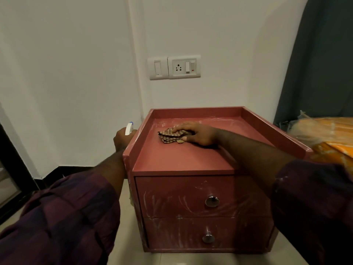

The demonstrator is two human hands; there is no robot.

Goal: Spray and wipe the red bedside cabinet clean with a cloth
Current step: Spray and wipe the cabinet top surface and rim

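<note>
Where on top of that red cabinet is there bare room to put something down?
The front strip of the cabinet top, between the cloth and the front edge, is bare; so is the back right corner by the rim. The middle is crowded: the right hand presses the cloth there.

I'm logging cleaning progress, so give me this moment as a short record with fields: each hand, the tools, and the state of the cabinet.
left hand: grips the spray bottle, just outside the left wall of the cabinet
right hand: presses the striped cloth on the cabinet top
cabinet top: wet sheen toward the back
drawers: both shut, white smears on the fronts
behind: socket panel on the wall
</note>
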